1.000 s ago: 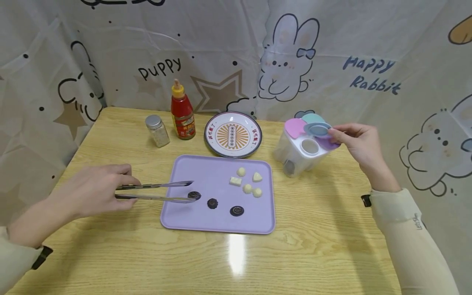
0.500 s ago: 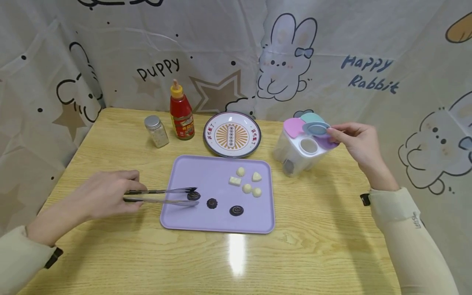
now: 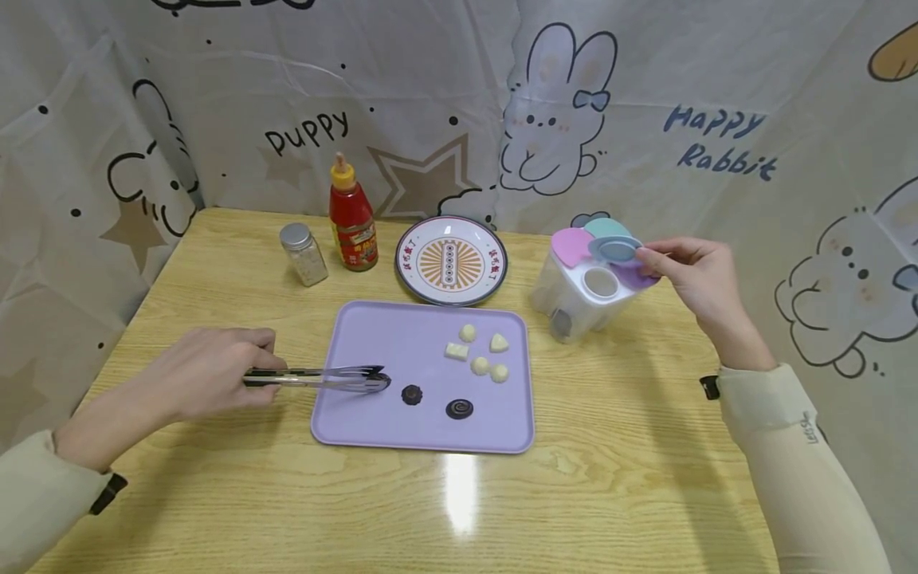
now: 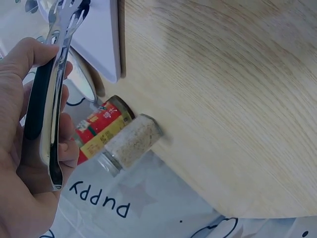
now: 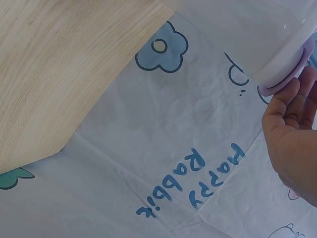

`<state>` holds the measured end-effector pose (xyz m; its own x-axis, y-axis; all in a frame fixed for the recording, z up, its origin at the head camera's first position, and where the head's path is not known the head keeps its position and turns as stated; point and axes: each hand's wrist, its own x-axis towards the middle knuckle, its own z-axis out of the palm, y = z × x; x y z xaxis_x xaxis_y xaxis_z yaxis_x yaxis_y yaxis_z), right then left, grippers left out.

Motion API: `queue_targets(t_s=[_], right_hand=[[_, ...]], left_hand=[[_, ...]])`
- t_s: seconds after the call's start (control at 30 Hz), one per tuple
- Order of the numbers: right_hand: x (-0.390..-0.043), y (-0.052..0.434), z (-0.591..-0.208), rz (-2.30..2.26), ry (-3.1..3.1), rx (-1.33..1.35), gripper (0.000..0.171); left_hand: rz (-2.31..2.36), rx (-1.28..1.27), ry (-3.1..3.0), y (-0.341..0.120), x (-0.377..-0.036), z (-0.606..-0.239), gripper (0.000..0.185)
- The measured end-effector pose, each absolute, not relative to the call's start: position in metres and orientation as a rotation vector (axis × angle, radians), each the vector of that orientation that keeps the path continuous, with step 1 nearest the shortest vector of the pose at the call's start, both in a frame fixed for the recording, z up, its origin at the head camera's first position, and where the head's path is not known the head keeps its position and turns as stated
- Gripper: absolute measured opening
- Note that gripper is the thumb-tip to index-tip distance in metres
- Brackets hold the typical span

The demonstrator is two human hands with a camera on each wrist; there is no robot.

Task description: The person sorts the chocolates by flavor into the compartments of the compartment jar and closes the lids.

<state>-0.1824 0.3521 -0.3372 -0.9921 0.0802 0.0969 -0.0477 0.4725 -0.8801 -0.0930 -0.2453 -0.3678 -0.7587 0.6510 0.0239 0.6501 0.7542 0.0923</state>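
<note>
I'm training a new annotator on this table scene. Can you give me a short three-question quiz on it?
1. True or false: the tongs are squeezed together over the purple tray.
2. How many pale candies lie on the tray? A) three B) five C) seven
3. What does the right hand pinch?

Key
1. True; the left hand grips them, tips meeting at the tray's left part.
2. B.
3. The blue lid of the white multi-compartment container, flipped open.
</note>
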Motion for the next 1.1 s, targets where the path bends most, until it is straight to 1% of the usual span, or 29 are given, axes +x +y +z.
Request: queue_targets(t_s=[0.27,0.7,1.1], right_hand=[[-0.183,0.352,-0.337,1.554,-2.592,-0.037,0.009],[-0.183,0.353,-0.338,1.572,-2.579,-0.039,0.007],[-0.184,0.353,-0.338,1.565,-2.589,-0.053,0.008]], left_hand=[[0.191,1.018,2.913,-0.241,-0.094,-0.362,0.010],[0.137,1.004,2.861,-0.233,-0.100,-0.358,0.007],[0.131,1.039,2.825,-0.216,-0.105,-0.350,0.011]])
